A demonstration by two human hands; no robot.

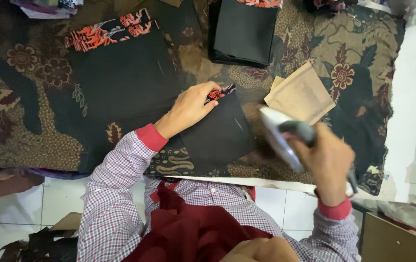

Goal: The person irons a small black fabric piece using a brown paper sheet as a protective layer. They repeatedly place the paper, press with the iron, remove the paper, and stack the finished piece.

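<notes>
**Head view: iron hanging just right of the pinned black piece**

Head view is showing the left hand point(188, 109) lying flat on a small black fabric piece with a red-and-orange patterned top band point(217, 131), fingers pressed together and the fingertips point(211, 92) holding down the band's left end. The piece is lying on the tabletop under a brown floral batik cloth point(28, 131), directly in front of the person, its band edge running up and to the right.

The right hand point(327, 162) is closed around the grey handle of a silver-soled clothes iron point(283, 138), which is tilting in the air, blurred, just beside the piece's right edge and apart from it. So the piece is lying to the left of the iron, between both hands.

A tan paper pocket template point(301, 94) is resting beyond the iron; a larger black panel with the same red band point(120, 73) is lying to the left.
</notes>
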